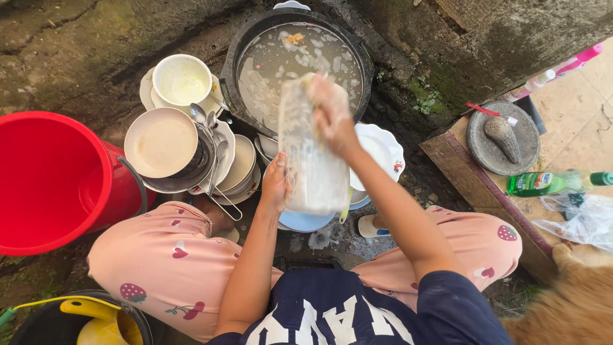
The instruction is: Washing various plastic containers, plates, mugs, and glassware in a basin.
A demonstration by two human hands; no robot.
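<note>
We see the left hand (276,184) gripping a soapy clear container (313,150) before the black basin (255,38), the right hand (331,115) blurred, its grip unreadable, dishes (182,80) crowding the left.

A person in loose pink cotton trousers (159,262) printed with red strawberries and hearts, a short-sleeved navy T-shirt (345,313) with large white block lettering, and a white sandal (370,227); both arms bare.

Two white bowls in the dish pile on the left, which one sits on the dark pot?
The larger white bowl, nearest the red bucket, sits on the dark pot; the smaller bowl rests on plates behind it.
</note>
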